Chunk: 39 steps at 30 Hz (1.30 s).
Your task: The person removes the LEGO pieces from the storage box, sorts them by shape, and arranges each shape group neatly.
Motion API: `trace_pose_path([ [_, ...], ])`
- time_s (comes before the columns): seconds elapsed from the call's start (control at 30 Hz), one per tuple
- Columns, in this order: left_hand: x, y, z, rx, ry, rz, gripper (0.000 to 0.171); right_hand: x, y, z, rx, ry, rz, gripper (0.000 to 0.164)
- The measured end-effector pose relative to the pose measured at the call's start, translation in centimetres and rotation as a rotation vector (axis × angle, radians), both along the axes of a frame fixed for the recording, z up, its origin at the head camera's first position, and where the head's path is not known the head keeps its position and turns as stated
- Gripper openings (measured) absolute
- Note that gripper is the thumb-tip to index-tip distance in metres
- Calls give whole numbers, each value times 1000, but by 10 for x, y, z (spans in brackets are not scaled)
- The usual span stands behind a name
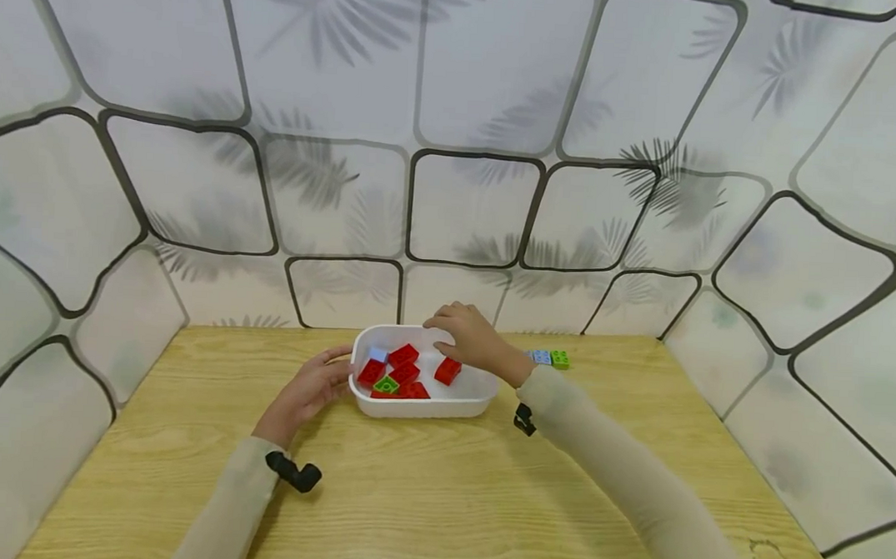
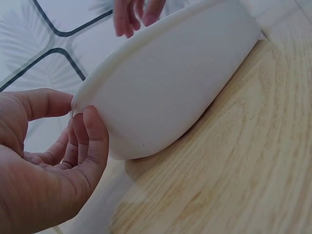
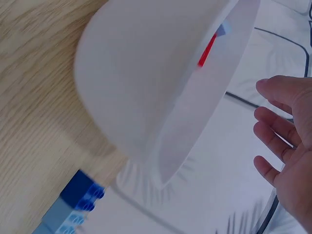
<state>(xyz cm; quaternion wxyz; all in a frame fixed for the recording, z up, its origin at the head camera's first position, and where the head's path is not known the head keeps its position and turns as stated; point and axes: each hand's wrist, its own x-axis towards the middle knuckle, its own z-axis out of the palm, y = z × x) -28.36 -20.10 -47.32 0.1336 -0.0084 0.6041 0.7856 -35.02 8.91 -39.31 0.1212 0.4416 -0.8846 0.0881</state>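
Note:
A white plastic tray stands on the table with several red toy bricks, a green brick and a light blue brick in it. At its left end my left hand holds the edge, the thumb against the outer wall and a fingertip at the rim in the left wrist view. My right hand is over the far right part of the tray, its fingers loosely bent. No brick shows between those fingers in the right wrist view. One red brick lies apart from the others, below this hand.
Beyond the tray's right end, a row of joined bricks lies on the wooden table: a dark blue brick, light blue bricks and a green end brick. My right wrist partly covers this row. A patterned wall closes off the back and sides.

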Motion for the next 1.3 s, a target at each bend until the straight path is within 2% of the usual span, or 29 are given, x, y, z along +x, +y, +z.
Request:
trace_pose_path([
  [0.33, 0, -1, -2, 0, 2, -3, 60, 4, -38, -1, 40, -23, 41, 30],
  [0.53, -2, -3, -2, 0, -6, 7, 59, -1, -54, -4, 82, -33, 56, 30],
  [0.77, -3, -5, -3, -3, -2, 3, 58, -8, -69, -15, 133, -89, 74, 32],
  [1.1, -1, -5, -4, -22, 19, -22, 60, -9, -87, -26, 290, -94, 60, 39],
  [1.3, -2, -3, -5, -27, 21, -23, 60, -12, -95, -31, 326, -89, 30, 41],
])
